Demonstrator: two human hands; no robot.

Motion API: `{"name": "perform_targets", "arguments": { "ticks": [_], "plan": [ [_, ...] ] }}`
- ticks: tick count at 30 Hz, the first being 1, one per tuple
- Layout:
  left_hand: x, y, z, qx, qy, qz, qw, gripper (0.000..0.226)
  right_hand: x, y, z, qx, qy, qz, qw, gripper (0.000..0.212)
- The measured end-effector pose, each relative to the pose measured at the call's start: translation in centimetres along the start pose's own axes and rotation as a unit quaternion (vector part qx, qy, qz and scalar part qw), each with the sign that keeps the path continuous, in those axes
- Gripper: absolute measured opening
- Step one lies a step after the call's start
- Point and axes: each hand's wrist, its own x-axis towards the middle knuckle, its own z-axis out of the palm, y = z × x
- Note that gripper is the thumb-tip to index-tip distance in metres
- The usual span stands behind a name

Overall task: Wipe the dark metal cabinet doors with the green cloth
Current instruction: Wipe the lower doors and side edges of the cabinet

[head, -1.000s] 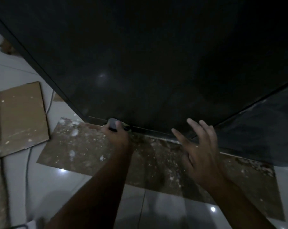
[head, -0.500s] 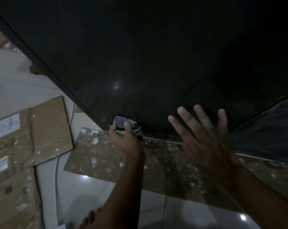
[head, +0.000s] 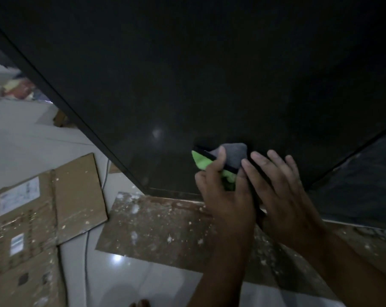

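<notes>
Cloth (head: 233, 155) against cabinet door (head: 209, 74); cardboard (head: 76, 191) on floor (head: 43, 134), left.

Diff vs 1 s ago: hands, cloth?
The left hand, gripping the green cloth, moved from the cabinet door's bottom edge up and rightward across its face. The right hand closed in from the right and now sits against the left hand, fingertips at the cloth's edge. Unchanged: left hand's grip, right fingers straight, cardboard on the floor.
</notes>
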Motion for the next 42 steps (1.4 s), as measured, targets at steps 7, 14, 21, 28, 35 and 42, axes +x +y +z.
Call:
{"name": "perform_targets", "arguments": {
  "ticks": [7, 14, 21, 28, 35, 42],
  "plan": [
    [7.8, 4.8, -4.3, 0.01, 0.176, 0.065, 0.982, 0.037, 1.0, 0.8, -3.7, 0.01, -0.004, 0.065, 0.998, 0.074],
    [14.3, 12.6, -6.8, 0.04, 0.23, 0.185, 0.955, 0.038, 7.1, 1.3, -8.4, -0.04, 0.048, 0.03, 0.998, 0.069],
    [8.3, 16.2, -2.3, 0.076, 0.081, 0.178, 0.978, 0.043, 9.4, 1.1, -12.6, -0.048, 0.061, -0.016, 0.997, 0.072],
    [1.9, 18.1, 2.6, 0.019, -0.108, 0.086, 0.99, 0.044, 6.8, 2.6, -15.3, -0.004, 0.027, -0.01, 1.0, 0.099],
    [-0.4, 23.4, 6.1, -0.071, -0.419, 0.053, 0.904, 0.047, 6.1, 6.4, -17.0, 0.006, 0.247, 0.112, 0.963, 0.075],
    [1.0, 24.9, 3.9, 0.018, -0.533, 0.096, 0.841, 0.066, 8.2, 8.5, -19.2, -0.016, 0.333, 0.136, 0.933, 0.039]
  ]
}}
